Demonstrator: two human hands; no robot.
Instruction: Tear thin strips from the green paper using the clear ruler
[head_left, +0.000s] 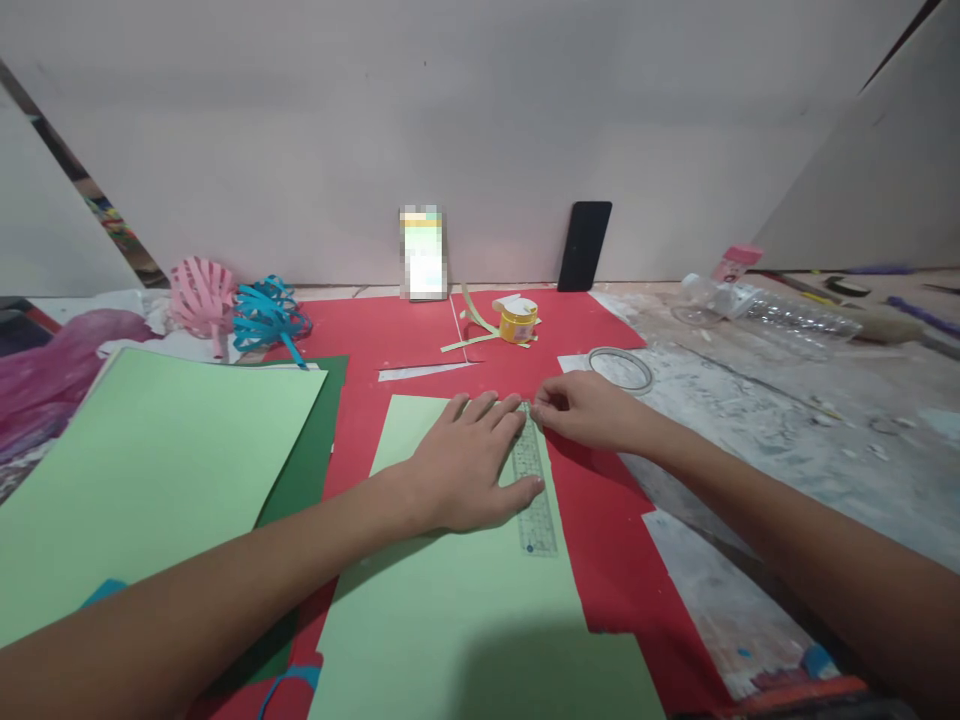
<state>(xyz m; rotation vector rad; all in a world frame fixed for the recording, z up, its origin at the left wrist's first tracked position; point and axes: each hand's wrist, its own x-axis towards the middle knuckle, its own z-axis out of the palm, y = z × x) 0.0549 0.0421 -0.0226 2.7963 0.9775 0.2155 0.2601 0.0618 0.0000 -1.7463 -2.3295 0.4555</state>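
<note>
A sheet of light green paper (442,620) lies in front of me on red paper. Along its right side rests a clear ruler (536,525). My left hand (469,465) lies flat with fingers spread, pressing on the sheet; its thumb and fingertips reach over the ruler. At the far end of the ruler, by the sheet's top right corner, my right hand (585,408) is closed in a pinch. What its fingertips hold, if anything, is hidden.
Left are more light green sheets (172,450), a pink paper ball (201,300) and a blue one (271,315). Ahead stand a yellow tub (517,322), a lit phone (424,255) and a dark phone (585,247). Right lie a tape roll (649,372) and plastic bottle (787,312).
</note>
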